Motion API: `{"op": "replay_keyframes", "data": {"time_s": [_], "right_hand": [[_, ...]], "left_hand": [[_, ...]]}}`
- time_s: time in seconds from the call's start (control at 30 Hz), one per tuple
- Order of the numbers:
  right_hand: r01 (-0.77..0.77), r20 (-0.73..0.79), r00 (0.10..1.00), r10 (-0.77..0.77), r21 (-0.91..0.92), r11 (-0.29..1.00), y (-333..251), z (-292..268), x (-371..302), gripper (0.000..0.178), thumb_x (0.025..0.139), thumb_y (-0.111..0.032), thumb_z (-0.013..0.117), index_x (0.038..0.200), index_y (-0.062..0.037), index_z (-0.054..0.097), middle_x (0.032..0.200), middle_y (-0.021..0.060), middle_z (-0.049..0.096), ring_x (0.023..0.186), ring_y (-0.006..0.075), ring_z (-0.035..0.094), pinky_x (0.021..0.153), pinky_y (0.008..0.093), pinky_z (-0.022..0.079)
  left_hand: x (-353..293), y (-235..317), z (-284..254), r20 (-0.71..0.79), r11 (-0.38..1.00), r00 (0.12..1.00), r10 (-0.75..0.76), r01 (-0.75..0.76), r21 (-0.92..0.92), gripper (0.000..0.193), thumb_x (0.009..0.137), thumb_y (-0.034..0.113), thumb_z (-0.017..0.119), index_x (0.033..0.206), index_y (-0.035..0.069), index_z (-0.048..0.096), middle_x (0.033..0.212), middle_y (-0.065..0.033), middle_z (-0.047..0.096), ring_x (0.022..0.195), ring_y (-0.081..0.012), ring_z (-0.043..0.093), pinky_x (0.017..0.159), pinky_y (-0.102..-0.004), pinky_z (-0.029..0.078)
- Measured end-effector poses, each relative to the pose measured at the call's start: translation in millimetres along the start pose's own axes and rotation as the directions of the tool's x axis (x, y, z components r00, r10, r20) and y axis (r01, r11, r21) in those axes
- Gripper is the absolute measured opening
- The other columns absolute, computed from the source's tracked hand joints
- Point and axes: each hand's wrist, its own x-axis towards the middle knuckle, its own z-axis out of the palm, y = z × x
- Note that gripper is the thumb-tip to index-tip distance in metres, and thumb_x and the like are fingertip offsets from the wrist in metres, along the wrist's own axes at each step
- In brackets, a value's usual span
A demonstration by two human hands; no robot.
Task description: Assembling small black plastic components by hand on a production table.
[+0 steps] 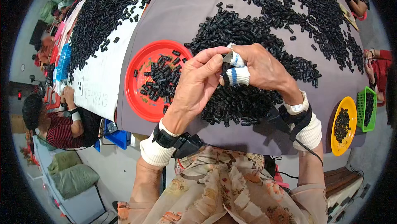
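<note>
Across the near edge of the grey-covered desk [163,21] reach two forearms in white cuffs [154,152] and black straps [165,138], the hands raised over the middle of the near half. The left hand [197,81] pinches a small dark piece [227,57] between thumb and forefinger, so the piece sits right at its fingertips, on the side toward the other hand. The right hand [266,68] is curled narrow against it, finger covers [239,75] of white cloth with blue stripes on its fingers; whether it also grips the piece, I cannot tell. Beneath and beyond both hands spreads a heap of black pieces [237,110], its closest part short of the near edge. Just left of the left hand, near the desk's left edge, a red plate [131,87] holds more such pieces, the forearm partly covering its rim. Well to the right, by the near right corner, lie a yellow plate [337,143] and a green basket [371,128], each with dark contents. Toward the far edge stretches a broader spread of black pieces [297,4], and past the left edge, a white desk [109,73] carries another large heap [103,13].
</note>
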Motion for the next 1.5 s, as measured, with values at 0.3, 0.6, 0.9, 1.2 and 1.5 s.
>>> {"op": "replay_keyframes", "data": {"time_s": [0.3,0.6,0.9,1.2,1.5], "right_hand": [[0.010,-0.016,1.000,-0.011,-0.039,0.999,-1,-2,0,0.036,0.070,-0.031,0.065,0.072,0.0017,0.048,0.060,0.0170,0.051,0.054,0.0325,0.050,0.052,0.0376,0.040],[-0.054,-0.018,0.998,0.055,0.060,0.997,3,-3,-1,0.033,0.067,-0.028,0.068,0.071,-0.0005,0.050,0.060,0.0113,0.051,0.052,0.0225,0.048,0.050,0.0319,0.040],[-0.034,-0.028,0.999,0.037,0.098,0.995,-3,-2,2,0.037,0.064,-0.030,0.071,0.074,-0.0001,0.054,0.061,0.0091,0.053,0.053,0.0199,0.050,0.052,0.0312,0.041],[-0.076,-0.022,0.997,0.077,0.042,0.996,-4,-3,1,0.042,0.062,-0.033,0.072,0.069,0.0009,0.048,0.057,0.0121,0.049,0.050,0.0241,0.048,0.049,0.0340,0.039],[-0.050,-0.023,0.999,0.050,-0.002,0.999,-3,-1,2,0.041,0.067,-0.032,0.069,0.071,0.0018,0.046,0.057,0.0148,0.048,0.049,0.0282,0.047,0.049,0.0353,0.039]], "left_hand": [[3,-6,3,-0.104,0.999,0.994,0.014,-0.009,0.051,0.019,0.086,0.010,0.055,0.101,0.000,0.058,0.088,-0.0020,0.059,0.071,-0.0068,0.053,0.056,-0.0199,0.044],[6,-10,0,-0.110,1.000,0.994,0.013,-0.015,-0.016,0.020,0.086,0.011,0.054,0.103,0.000,0.057,0.088,-0.0035,0.059,0.074,-0.0086,0.053,0.060,-0.0215,0.045],[2,-8,-1,-0.042,0.989,0.999,-0.027,0.020,-0.143,0.021,0.086,0.012,0.054,0.104,0.001,0.056,0.089,-0.0044,0.058,0.082,-0.0120,0.053,0.072,-0.0263,0.046],[3,-8,-1,-0.058,0.992,0.998,-0.038,0.031,-0.121,0.022,0.086,0.012,0.054,0.105,0.001,0.056,0.092,-0.0042,0.058,0.083,-0.0119,0.054,0.076,-0.0284,0.047],[3,-9,0,-0.111,1.000,0.993,0.027,-0.027,-0.002,0.020,0.086,0.013,0.054,0.102,0.000,0.057,0.091,-0.0031,0.059,0.082,-0.0088,0.054,0.066,-0.0221,0.046]]}}
